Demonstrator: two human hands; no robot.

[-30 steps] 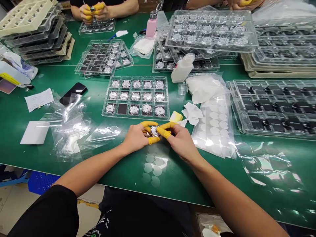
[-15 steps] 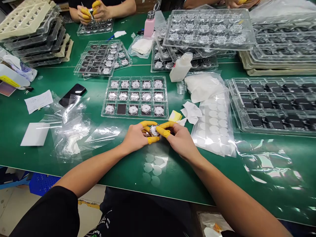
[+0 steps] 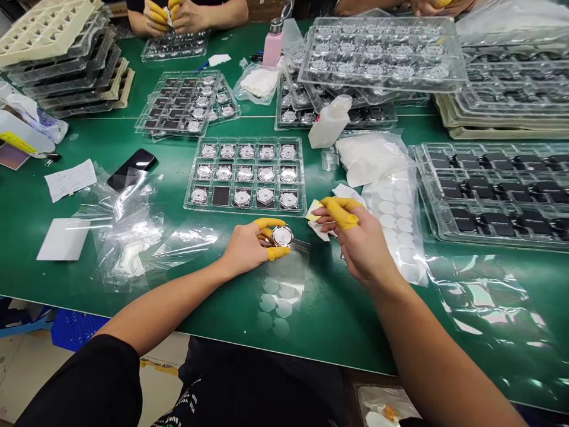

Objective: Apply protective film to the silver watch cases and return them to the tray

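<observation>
**Right hand has moved off the watch case**
The round silver watch case (image 3: 282, 236) now stays in the left hand (image 3: 251, 246) alone, a clear film tab (image 3: 301, 244) showing at its edge. The right hand (image 3: 362, 243) has shifted to the watch case's right, its yellow finger cots (image 3: 341, 212) at a white wipe (image 3: 322, 228) and yellow pad (image 3: 313, 209).

Your left hand (image 3: 246, 249) sits low with its yellow-capped fingers (image 3: 269, 223) curled inward, while your right hand (image 3: 362, 246) stands apart, wrist raised, fingers pinched together.
</observation>
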